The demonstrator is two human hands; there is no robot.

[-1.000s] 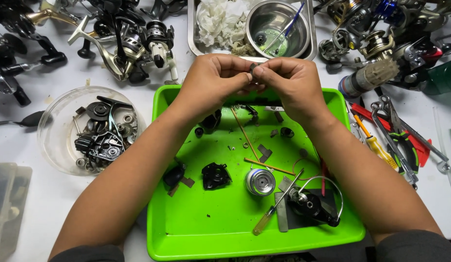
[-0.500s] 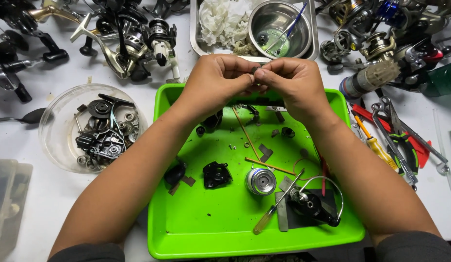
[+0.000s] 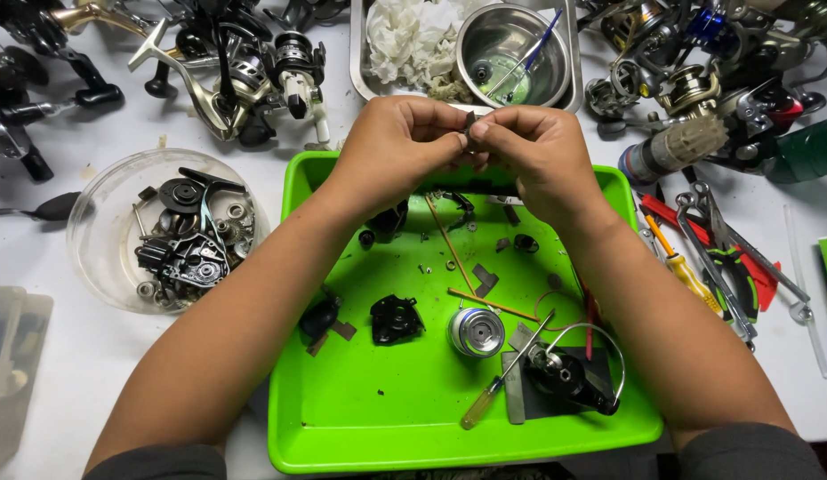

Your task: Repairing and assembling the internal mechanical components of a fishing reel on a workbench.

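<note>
Above a bright green plastic tray (image 3: pixel 342 436) strewn with dismantled fishing-reel parts, a left hand (image 3: pixel 391 147) and right hand (image 3: pixel 538 147) met, fingertips pinched together on a small dark metal part (image 3: pixel 469 124), apparently lifted for close work; a silver metal spool (image 3: pixel 476 332) and yellow-handled screwdriver (image 3: pixel 502 384) lay below.

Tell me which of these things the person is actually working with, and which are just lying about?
In use:
left hand
right hand
small dark part pinched between both hands
bright green plastic tray below them

Lying about:
silver metal spool
yellow-handled screwdriver
round clear plastic dish
steel bowl
pliers
</note>
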